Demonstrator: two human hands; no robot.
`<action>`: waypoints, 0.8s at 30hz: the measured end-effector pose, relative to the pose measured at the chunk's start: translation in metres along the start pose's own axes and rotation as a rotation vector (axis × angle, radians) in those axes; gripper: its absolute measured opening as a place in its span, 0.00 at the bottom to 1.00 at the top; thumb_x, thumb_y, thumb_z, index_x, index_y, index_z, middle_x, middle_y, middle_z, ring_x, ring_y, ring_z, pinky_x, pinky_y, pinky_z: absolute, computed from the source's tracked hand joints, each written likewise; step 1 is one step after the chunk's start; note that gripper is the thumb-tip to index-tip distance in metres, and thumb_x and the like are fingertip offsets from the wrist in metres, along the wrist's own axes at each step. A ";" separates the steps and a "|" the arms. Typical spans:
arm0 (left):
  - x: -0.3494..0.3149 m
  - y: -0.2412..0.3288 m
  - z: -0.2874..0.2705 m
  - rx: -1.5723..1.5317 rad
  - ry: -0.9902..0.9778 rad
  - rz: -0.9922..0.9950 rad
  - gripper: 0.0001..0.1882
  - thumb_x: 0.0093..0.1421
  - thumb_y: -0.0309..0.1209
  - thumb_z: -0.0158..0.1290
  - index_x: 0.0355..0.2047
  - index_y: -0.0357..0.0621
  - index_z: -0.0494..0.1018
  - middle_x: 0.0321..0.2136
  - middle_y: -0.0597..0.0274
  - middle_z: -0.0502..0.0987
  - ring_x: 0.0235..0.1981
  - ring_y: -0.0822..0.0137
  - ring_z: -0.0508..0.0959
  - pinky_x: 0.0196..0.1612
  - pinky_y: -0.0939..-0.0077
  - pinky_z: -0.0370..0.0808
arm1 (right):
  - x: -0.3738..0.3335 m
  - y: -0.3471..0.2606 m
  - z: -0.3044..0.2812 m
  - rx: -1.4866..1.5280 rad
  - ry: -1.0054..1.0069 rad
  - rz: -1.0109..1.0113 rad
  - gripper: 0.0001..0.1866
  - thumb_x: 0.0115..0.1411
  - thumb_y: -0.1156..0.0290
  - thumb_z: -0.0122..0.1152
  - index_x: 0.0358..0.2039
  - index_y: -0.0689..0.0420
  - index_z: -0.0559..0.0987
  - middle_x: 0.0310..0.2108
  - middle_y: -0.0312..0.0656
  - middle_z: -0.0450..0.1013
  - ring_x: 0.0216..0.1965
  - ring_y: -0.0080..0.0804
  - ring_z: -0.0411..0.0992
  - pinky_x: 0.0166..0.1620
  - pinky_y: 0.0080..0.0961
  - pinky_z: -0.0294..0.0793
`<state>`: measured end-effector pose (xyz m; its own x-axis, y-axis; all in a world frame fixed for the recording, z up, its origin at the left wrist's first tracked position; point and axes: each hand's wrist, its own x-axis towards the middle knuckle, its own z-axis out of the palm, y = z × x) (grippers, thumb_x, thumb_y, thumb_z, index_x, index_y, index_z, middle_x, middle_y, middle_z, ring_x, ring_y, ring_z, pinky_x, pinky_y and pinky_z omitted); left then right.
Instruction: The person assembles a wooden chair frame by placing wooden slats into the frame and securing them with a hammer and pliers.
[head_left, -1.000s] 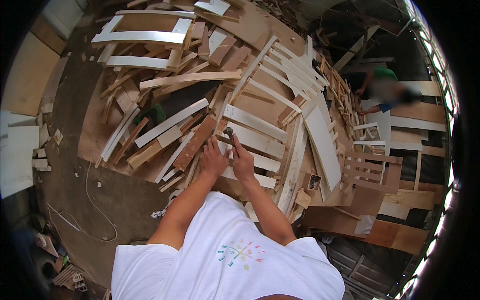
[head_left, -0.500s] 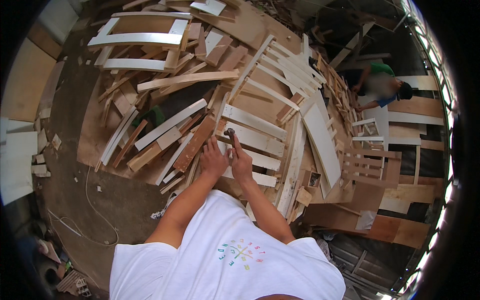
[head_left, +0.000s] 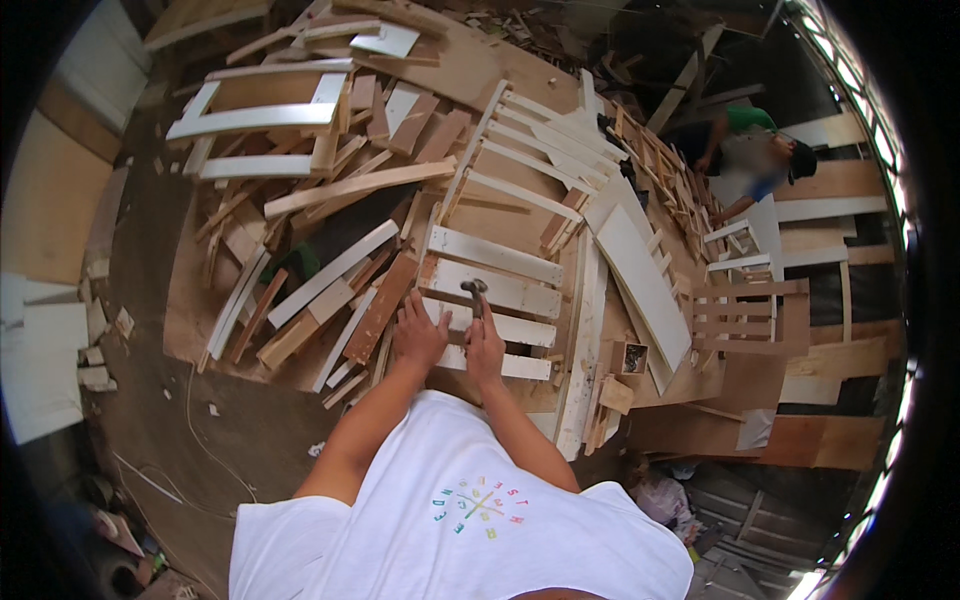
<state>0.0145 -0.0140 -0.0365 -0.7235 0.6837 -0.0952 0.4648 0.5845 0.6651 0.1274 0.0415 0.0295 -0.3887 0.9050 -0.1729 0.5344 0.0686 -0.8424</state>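
Note:
My right hand (head_left: 486, 348) is closed round the handle of a claw hammer (head_left: 474, 287), its dark metal head above a white slat (head_left: 497, 287). Just to the left, my left hand (head_left: 420, 337) lies over the left ends of the nearer slats, fingers forward and thumb apart. Whether a nail is under those fingertips is too small to tell. These slats belong to a ladder-like wooden frame, joined at their left ends to a long rail (head_left: 432, 232). Several nail marks show near the slat ends.
A small box (head_left: 630, 357) of dark bits sits right of the frame, near a long white board (head_left: 645, 290). Loose wood strips (head_left: 335, 270) pile up on the left, below a white-edged frame (head_left: 250, 120). A co-worker (head_left: 755, 160) bends over boards at far right.
The view has shifted a little. The hammer head has moved slightly right and away from my left hand, which stays at the slats' left ends.

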 end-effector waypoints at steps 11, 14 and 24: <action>-0.003 0.016 -0.016 0.112 -0.001 0.147 0.43 0.69 0.49 0.53 0.78 0.55 0.45 0.57 0.34 0.70 0.49 0.35 0.77 0.49 0.44 0.77 | 0.036 0.120 -0.137 -0.448 0.728 -0.167 0.27 0.72 0.68 0.51 0.69 0.59 0.70 0.44 0.56 0.81 0.43 0.55 0.78 0.49 0.46 0.76; -0.004 0.013 -0.022 0.173 -0.021 0.152 0.41 0.70 0.48 0.51 0.78 0.65 0.45 0.57 0.32 0.70 0.50 0.32 0.76 0.51 0.43 0.77 | 0.047 0.113 -0.172 -0.404 0.507 0.249 0.25 0.67 0.73 0.55 0.65 0.58 0.75 0.53 0.61 0.77 0.54 0.62 0.75 0.56 0.48 0.74; -0.002 0.024 -0.015 0.134 -0.094 0.132 0.40 0.71 0.47 0.51 0.78 0.63 0.47 0.52 0.26 0.72 0.50 0.28 0.76 0.53 0.41 0.74 | 0.047 0.202 -0.175 -0.300 0.541 0.046 0.23 0.60 0.79 0.59 0.57 0.60 0.80 0.46 0.59 0.80 0.50 0.59 0.77 0.54 0.46 0.77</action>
<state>0.0195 -0.0076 -0.0092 -0.6040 0.7923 -0.0865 0.6210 0.5358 0.5721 0.3482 0.1711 -0.0599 0.0337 0.9891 0.1433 0.7596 0.0678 -0.6468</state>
